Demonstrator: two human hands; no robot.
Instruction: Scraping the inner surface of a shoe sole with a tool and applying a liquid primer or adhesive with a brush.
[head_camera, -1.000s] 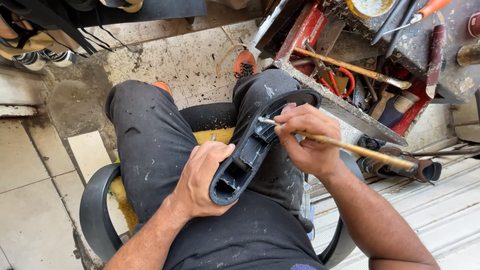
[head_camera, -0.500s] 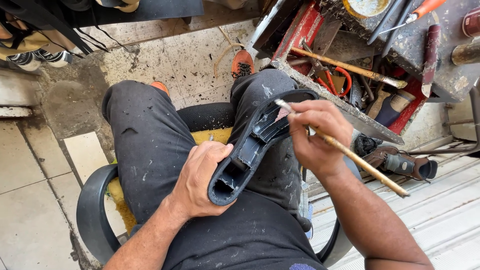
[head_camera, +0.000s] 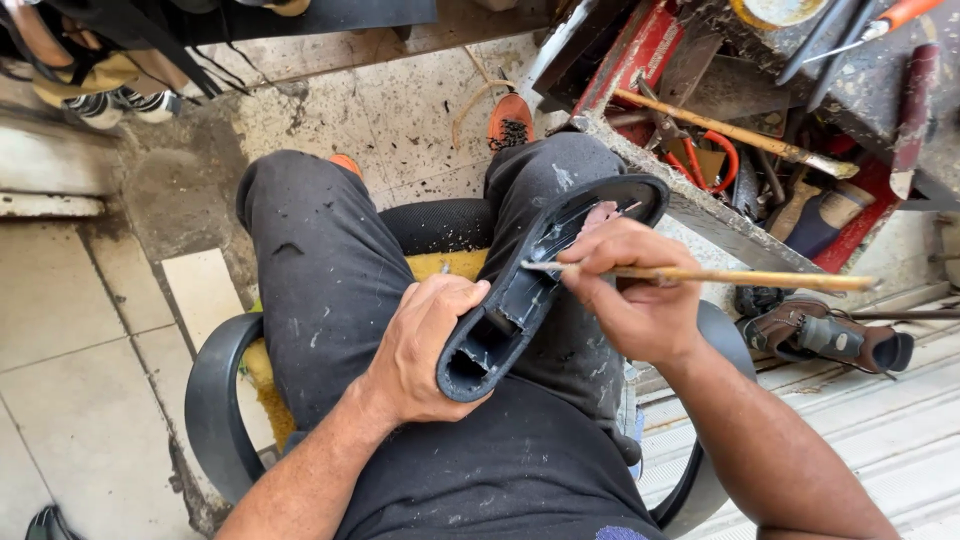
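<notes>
My left hand (head_camera: 425, 350) is gripping the heel end of the black sole (head_camera: 540, 285), fingers curled round its rim, propping it tilted on my right thigh. My right hand (head_camera: 630, 295) is pinching a thin wooden stick (head_camera: 720, 277), its tip touching the sole's inner face just beyond my fingertips. The stick's tail is pointing right over the cluttered toolbox (head_camera: 760, 150); bare floor is lying left of my knuckles.
</notes>
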